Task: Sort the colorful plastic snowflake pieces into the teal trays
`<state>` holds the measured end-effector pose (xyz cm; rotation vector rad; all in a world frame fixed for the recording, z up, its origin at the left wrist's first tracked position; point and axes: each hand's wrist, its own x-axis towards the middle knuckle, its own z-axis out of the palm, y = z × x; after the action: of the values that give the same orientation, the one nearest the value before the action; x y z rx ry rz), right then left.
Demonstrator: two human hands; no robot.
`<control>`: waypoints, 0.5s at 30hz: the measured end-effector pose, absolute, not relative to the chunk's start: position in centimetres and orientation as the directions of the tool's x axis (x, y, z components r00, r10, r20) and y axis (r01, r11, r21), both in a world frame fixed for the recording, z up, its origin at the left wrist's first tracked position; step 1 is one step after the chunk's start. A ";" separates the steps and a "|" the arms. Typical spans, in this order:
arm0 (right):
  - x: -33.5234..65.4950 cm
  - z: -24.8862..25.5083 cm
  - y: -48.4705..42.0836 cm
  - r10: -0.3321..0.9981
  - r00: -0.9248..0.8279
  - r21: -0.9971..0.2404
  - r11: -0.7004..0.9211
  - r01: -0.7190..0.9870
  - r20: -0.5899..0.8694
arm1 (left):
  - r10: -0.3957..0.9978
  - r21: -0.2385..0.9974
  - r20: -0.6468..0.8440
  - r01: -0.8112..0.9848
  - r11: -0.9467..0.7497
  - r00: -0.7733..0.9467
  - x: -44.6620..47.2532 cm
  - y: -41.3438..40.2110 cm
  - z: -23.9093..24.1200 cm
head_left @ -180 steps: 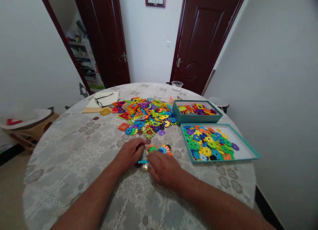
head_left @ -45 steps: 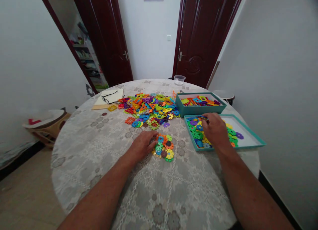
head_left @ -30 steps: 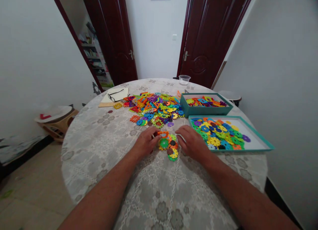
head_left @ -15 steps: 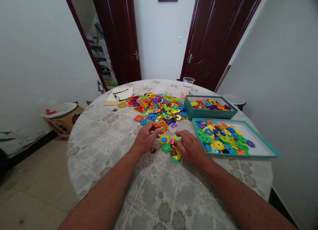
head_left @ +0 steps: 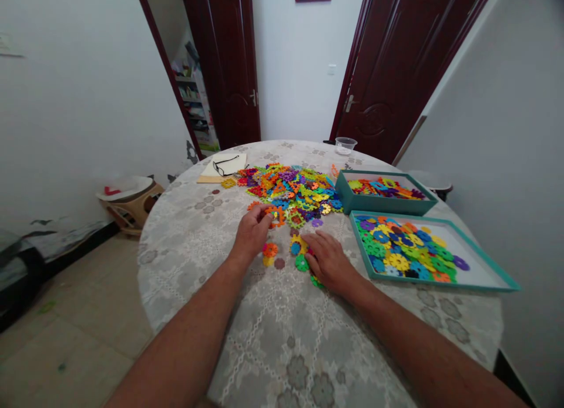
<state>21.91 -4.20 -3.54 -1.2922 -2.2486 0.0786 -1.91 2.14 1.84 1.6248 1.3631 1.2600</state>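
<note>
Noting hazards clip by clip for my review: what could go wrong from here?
The left hand has an orange square piece at its fingertips beside the loose heap; it might slip and get lost among similar colours.

The right hand partly covers a small group of pieces, including a green round one, so a slide could scatter them.

The shallow tray's right corner seems to reach past the table's edge; a bump might tip it.

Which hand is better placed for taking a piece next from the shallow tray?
Probably the right hand: it lies nearer to the shallow tray. The left hand is farther away, with an orange piece at its fingertips.
</note>
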 end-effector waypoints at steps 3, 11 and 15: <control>21.9 -3.2 -4.2 0.812 -0.422 -0.332 0.560 0.759 0.404 | 0.968 0.910 0.249 0.340 -0.239 0.013 -1.8 2.2 1.6; 21.9 -2.8 -4.1 0.772 -0.458 -0.324 0.612 0.721 0.440 | 0.949 0.855 0.283 0.414 -0.314 0.136 -0.8 1.5 0.9; 21.9 -2.4 -3.9 0.775 -0.490 -0.350 0.623 0.699 0.400 | 0.944 0.821 0.293 0.466 -0.330 0.152 -0.9 1.5 0.8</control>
<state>21.90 -3.93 -2.39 -1.1558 -2.3206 0.1896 -0.91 1.52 0.82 1.8754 1.3400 1.1076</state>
